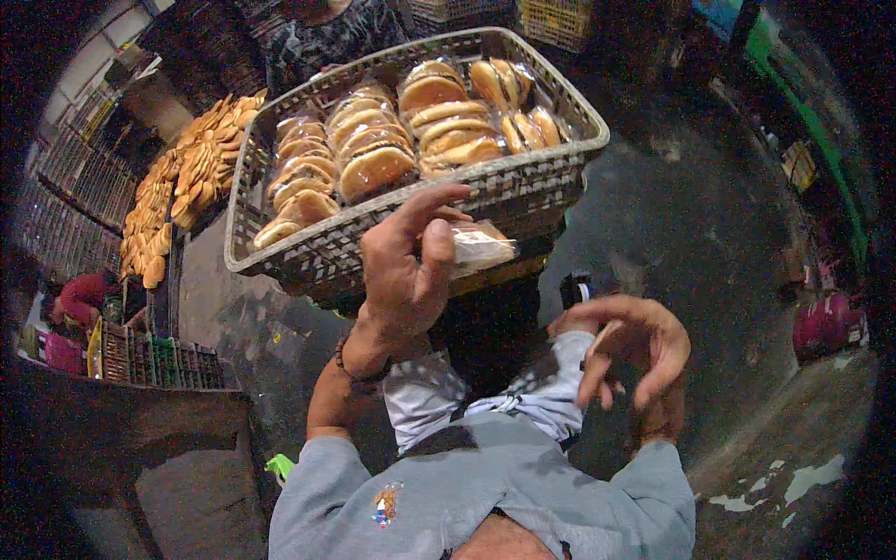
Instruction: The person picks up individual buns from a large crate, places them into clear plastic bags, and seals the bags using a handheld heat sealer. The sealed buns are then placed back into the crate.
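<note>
My left hand is raised at the near side of a plastic crate, with its thumb and fingers closed on a bun in clear plastic wrap. Part of that bun is hidden behind the hand. Several rows of wrapped filled buns stand on edge inside the crate, some lying tilted at its right end. Over my right thigh, my right hand hangs with its fingers curved and apart. Nothing shows clearly in it.
At the left, a large heap of unwrapped buns covers a surface. Dark slatted crates stand lower left, near a person in red. Another person in dark patterned clothing is beyond the crate. A purple container sits far right.
</note>
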A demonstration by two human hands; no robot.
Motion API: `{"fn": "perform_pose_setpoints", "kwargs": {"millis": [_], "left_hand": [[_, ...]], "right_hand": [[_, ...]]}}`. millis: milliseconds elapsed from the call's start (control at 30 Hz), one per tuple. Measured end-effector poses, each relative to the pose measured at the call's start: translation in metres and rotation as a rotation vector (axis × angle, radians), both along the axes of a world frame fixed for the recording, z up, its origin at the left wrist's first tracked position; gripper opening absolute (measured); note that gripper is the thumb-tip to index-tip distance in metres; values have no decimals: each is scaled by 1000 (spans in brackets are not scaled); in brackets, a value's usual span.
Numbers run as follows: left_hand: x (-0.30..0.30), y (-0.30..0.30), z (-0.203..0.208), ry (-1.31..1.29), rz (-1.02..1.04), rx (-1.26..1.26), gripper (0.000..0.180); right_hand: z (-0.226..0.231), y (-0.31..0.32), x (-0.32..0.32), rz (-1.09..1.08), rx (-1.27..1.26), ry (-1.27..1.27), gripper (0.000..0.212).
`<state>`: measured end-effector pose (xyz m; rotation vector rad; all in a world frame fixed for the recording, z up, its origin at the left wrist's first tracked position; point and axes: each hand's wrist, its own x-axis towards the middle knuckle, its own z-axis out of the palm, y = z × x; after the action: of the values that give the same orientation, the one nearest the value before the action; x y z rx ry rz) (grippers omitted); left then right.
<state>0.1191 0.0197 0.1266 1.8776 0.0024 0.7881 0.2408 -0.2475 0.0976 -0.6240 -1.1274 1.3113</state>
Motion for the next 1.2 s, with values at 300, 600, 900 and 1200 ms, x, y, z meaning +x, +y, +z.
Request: {"fn": "perform_pose_setpoints", "kwargs": {"millis": [300, 600, 900, 1200], "left_hand": [[-28, 8, 15, -127, 85, 207, 36], [-31, 14, 4, -131, 114, 141, 39], [-13, 11, -10, -143, 161, 91, 33], [48, 10, -6, -72, -115, -524, 42]], "right_hand": [[84, 83, -30, -171, -410, -315, 102], [48, 97, -53, -1104, 254, -999, 63], [15, 129, -26, -1141, 175, -1170, 61], [3, 122, -29, -1493, 218, -1416, 80]]}}
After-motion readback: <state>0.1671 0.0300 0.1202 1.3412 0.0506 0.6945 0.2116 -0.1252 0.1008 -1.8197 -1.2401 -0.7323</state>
